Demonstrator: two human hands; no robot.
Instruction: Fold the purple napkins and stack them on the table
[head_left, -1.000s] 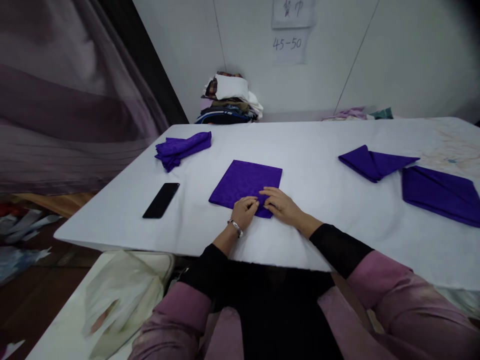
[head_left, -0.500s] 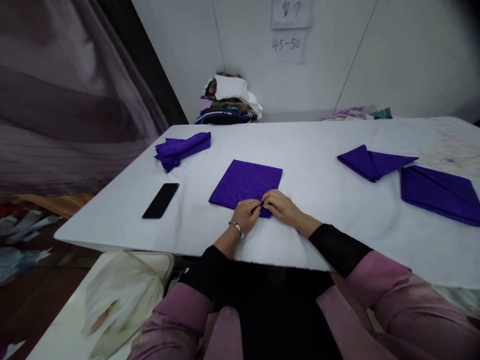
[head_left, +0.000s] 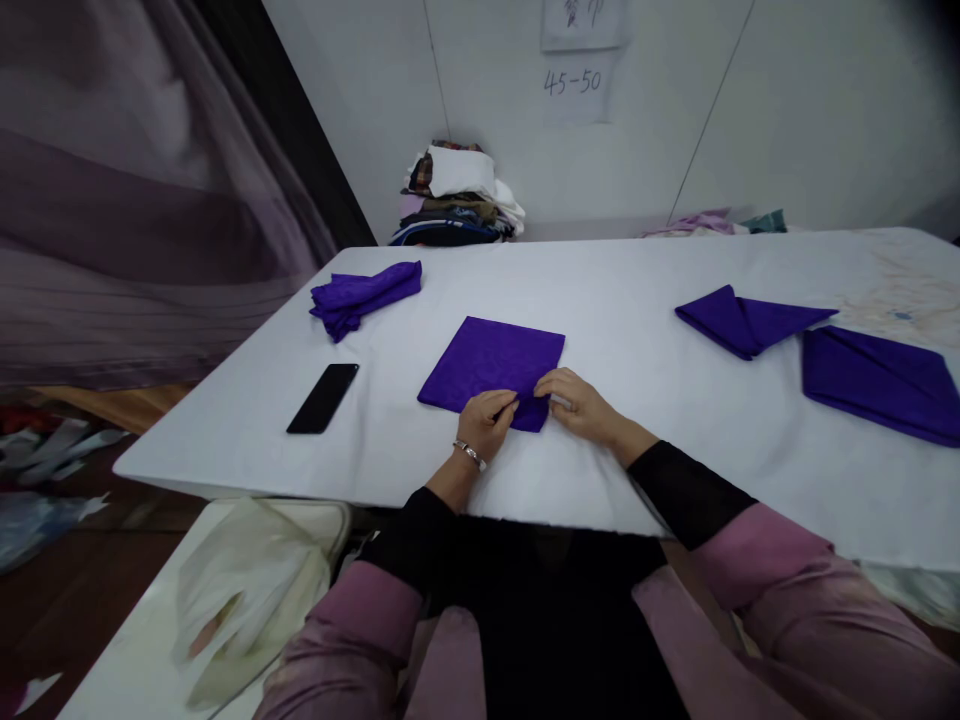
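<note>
Your left hand (head_left: 484, 422) is nearly closed, thumb and fingertips pinched on the near edge of the folded purple cloth (head_left: 491, 360). Your right hand (head_left: 581, 406) is partly curled, its fingertips touching the cloth near its right side; whether they grip it, you can't tell from here. The cloth lies flat on the white worktop (head_left: 600, 290) in front of you. Left of it are a black phone (head_left: 324, 398) and a bunched purple cloth (head_left: 366, 297); to the right lie two folded purple pieces (head_left: 754, 322). Below the worktop, on your left, sits a pale translucent bag (head_left: 244, 590), its contents unclear. Compared with a moment ago, your fingertips have parted, and purple fabric shows between them.
</note>
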